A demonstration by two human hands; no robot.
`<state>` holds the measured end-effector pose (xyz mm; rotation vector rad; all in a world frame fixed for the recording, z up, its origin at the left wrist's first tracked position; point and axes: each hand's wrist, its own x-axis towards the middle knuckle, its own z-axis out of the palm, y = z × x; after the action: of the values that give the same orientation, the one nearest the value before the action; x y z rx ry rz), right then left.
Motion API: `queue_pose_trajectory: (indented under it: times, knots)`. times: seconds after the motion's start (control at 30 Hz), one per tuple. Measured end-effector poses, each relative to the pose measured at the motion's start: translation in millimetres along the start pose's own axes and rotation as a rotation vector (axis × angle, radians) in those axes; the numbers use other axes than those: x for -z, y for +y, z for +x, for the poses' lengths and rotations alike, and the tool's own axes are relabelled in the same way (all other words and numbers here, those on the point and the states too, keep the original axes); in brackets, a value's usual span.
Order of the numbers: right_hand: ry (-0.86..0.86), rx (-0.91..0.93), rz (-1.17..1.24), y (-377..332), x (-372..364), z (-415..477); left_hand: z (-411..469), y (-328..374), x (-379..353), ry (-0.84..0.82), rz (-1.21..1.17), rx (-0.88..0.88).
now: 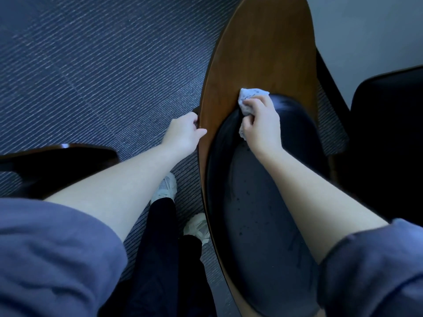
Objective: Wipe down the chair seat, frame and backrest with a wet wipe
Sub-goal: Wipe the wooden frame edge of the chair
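Note:
A chair with a curved brown wooden shell (256,53) and a dark padded cushion (258,202) fills the middle and right of the head view. My right hand (261,120) is shut on a crumpled pale wet wipe (248,94) and presses it where the top of the cushion meets the wood. My left hand (183,131) grips the left edge of the wooden shell, thumb on the inner face and fingers curled behind it. Small droplets speckle the cushion below my right wrist.
Dark blue striped carpet (103,65) covers the floor to the left. Another dark chair (389,133) stands close on the right, and a dark wooden chair part (57,161) sits at the left. My legs and pale shoes (167,186) stand beside the chair.

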<state>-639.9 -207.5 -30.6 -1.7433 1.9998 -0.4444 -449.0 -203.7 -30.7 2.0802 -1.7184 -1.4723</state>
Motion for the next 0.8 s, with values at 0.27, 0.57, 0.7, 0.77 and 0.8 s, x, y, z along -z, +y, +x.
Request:
queue_pose_trajectory:
  times: [0.27, 0.57, 0.7, 0.77, 0.8]
  knots:
    - [-0.41, 0.519, -0.057, -3, -17, -34, 5, 3, 1, 0.003, 0.055, 0.031]
    - [-0.064, -0.102, -0.094, 42, 28, 39, 0, 13, -3, 0.067, 0.125, 0.087]
    - [0.022, -0.247, 0.162, 44, 47, 37, -13, 30, -2, 0.368, 0.224, -0.108]
    - [0.003, -0.277, 0.342, 32, 61, 25, -17, 42, 3, 0.321, 0.147, -0.256]
    - [-0.027, -0.285, 0.417, 26, 69, 15, -18, 49, 5, 0.241, 0.092, -0.286]
